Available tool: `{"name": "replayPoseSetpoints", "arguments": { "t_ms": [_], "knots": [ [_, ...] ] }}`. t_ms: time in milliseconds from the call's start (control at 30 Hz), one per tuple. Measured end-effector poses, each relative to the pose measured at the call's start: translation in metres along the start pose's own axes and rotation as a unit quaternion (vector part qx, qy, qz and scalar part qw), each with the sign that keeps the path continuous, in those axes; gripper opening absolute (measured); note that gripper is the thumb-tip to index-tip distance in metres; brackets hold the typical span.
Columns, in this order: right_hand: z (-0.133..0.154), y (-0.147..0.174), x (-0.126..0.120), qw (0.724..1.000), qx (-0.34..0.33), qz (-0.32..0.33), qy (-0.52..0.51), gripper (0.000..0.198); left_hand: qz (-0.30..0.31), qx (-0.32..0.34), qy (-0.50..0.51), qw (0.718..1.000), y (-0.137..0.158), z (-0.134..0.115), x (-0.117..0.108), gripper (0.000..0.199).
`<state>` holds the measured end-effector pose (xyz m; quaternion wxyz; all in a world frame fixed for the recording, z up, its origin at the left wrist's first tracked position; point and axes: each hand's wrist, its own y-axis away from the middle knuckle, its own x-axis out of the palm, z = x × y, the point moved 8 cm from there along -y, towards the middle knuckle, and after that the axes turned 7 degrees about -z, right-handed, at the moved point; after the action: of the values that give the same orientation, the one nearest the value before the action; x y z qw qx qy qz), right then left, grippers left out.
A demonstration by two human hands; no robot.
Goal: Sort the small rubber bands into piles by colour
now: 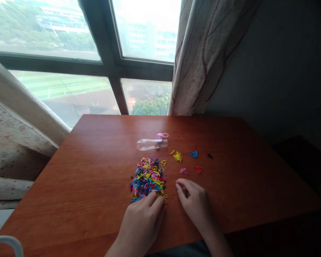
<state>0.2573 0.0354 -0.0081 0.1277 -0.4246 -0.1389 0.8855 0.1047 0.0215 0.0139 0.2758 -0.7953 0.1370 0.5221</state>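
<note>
A mixed heap of small coloured elastic bands (149, 176) lies on the wooden table. My left hand (144, 219) is at the heap's front edge, fingers bent down and closed among the bands; what they pinch is hidden. A yellow band (165, 198) shows beside its fingertips. To the right of the heap rests my right hand (194, 200), thumb and forefinger pressed together, and I cannot make out anything between them. Beyond it are small separate groups: yellow bands (178, 156), blue bands (193, 154), pink bands (183, 171), red bands (197, 169) and black bands (210, 156).
Behind the heap a clear plastic bottle (151, 144) lies on its side, with a pink cap with a loop (160, 136) just past it. The table (91, 178) reaches to a window (109, 71) flanked by curtains (195, 53). A white curved bar (8, 240) stands at lower left.
</note>
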Motion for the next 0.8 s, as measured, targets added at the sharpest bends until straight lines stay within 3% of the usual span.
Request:
{"name": "replayPoseSetpoints", "arguments": {
  "t_ms": [133, 367, 667, 800],
  "knots": [
    [-0.001, -0.001, -0.001, 1.0, 0.005, -0.006, -0.006, 0.02, 0.047, -0.007, -0.022, 0.999, -0.001, -0.003, 0.008, 0.015],
    [0.001, -0.002, -0.004, 1.0, -0.004, -0.02, -0.007, 0.02, 0.061, 0.01, -0.045, 0.997, -0.003, -0.006, 0.015, 0.019],
    [-0.001, 0.0, -0.002, 1.0, 0.013, -0.004, -0.028, 0.021, 0.008, 0.005, -0.012, 1.0, -0.01, -0.004, 0.002, 0.014],
    [0.0, -0.001, -0.002, 1.0, 0.008, -0.003, -0.029, 0.02, -0.04, -0.018, 0.03, 0.999, -0.04, 0.004, -0.018, 0.016]
  ]
}}
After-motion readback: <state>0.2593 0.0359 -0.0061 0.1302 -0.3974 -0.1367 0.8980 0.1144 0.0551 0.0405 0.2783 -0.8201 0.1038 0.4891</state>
